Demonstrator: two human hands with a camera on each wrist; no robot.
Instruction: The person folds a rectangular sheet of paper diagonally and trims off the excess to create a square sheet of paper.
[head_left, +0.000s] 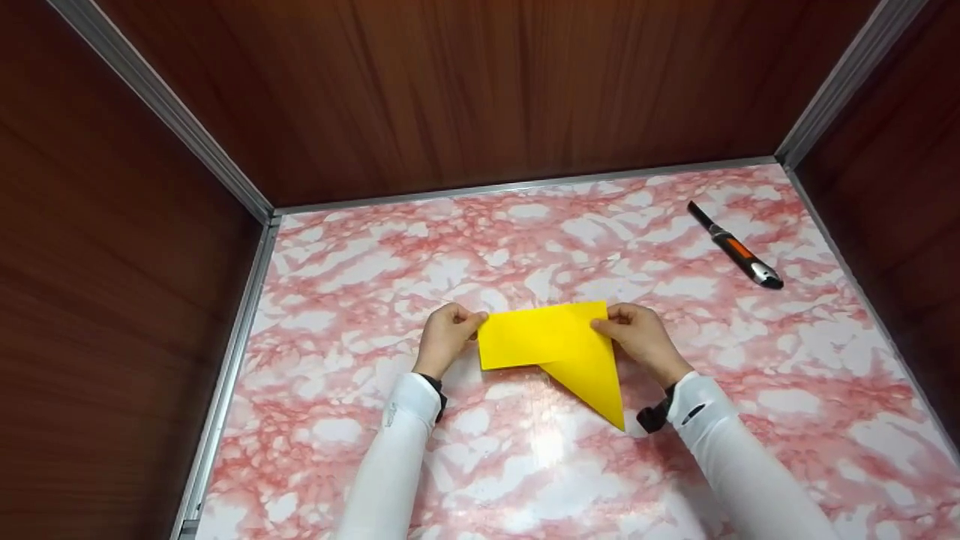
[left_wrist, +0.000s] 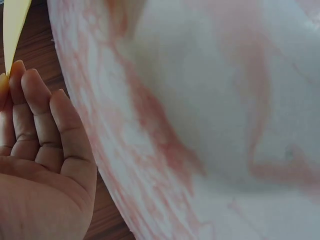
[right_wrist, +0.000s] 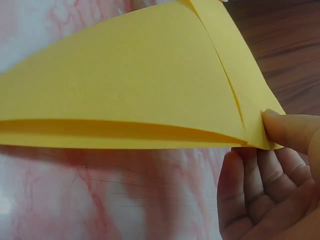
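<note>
A folded sheet of yellow paper point(head_left: 540, 337) is held up between both hands, with a pointed flap hanging toward the lower right in the head view. My left hand point(head_left: 448, 334) pinches its left edge near the top corner. At the right edge, my right hand point(head_left: 637, 337) pinches the paper between thumb and fingers. Layered folds and a gap between them show on the yellow paper point(right_wrist: 125, 75) in the right wrist view. Only a narrow strip of the paper point(left_wrist: 14, 30) appears in the left wrist view, beside the fingertips of the left hand point(left_wrist: 45, 150).
A utility knife point(head_left: 739, 251) with a black and orange handle lies at the back right of the pink-and-white marbled table point(head_left: 375, 277). Dark wood panels point(head_left: 450, 97) with metal edging enclose the back and both sides.
</note>
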